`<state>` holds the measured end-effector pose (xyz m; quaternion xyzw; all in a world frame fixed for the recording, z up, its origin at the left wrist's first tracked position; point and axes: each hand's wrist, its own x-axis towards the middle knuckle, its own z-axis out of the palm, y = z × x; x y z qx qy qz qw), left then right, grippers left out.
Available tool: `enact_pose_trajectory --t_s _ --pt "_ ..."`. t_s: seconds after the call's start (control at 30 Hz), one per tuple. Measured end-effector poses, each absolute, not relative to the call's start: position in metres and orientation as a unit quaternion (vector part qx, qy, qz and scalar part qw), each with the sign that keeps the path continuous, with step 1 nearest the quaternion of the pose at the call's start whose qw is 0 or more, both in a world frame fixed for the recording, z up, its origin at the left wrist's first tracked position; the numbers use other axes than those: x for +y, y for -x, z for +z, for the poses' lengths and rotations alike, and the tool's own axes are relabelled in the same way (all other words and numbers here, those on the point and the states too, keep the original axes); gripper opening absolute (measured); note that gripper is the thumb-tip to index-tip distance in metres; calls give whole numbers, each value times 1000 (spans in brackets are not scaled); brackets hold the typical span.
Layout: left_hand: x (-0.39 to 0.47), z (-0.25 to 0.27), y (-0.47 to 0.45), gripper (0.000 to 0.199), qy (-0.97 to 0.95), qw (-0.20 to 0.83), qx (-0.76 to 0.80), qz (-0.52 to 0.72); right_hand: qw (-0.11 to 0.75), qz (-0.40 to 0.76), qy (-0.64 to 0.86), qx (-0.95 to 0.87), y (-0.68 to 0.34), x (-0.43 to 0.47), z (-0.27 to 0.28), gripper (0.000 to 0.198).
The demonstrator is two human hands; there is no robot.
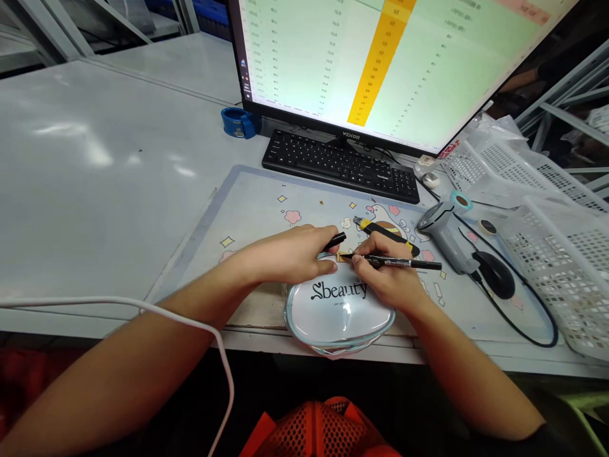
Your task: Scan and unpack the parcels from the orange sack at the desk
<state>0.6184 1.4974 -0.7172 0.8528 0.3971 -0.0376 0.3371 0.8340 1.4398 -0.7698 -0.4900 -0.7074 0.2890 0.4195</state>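
A pale, shiny pouch [333, 317] lettered "Sbeauty" lies at the front edge of the desk mat, its rim light blue. My right hand [390, 273] grips a black marker pen [412, 263], whose tip meets a small yellowish label [341, 257] at the pouch's top edge. Between the fingers of my left hand [304, 254] is a black pen cap [335, 240]; its thumb rests by the label. Just beyond my right hand lies a yellow and black utility knife [385, 233].
A monitor [380, 63] stands behind a black keyboard [337, 166]. To the right are a grey barcode scanner [447, 235], a black mouse [495, 274] and white plastic baskets [561, 273]. A blue tape roll [240, 122] sits left of the keyboard. A white cable [190, 322] crosses over my left forearm.
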Motion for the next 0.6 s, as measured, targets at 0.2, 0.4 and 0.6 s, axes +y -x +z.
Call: enact_pose_trajectory --t_s 0.2,0.4,0.6 --pt "1497 -717 -618 22 -856 334 394 -35 420 267 490 -715 -834 1441 -768 12" --pt "1497 -717 -618 23 -854 338 394 -34 411 275 498 -713 -834 1440 -768 12" --pt "1497 -717 -618 22 -856 339 390 -28 414 281 486 -716 -833 1440 -767 12"
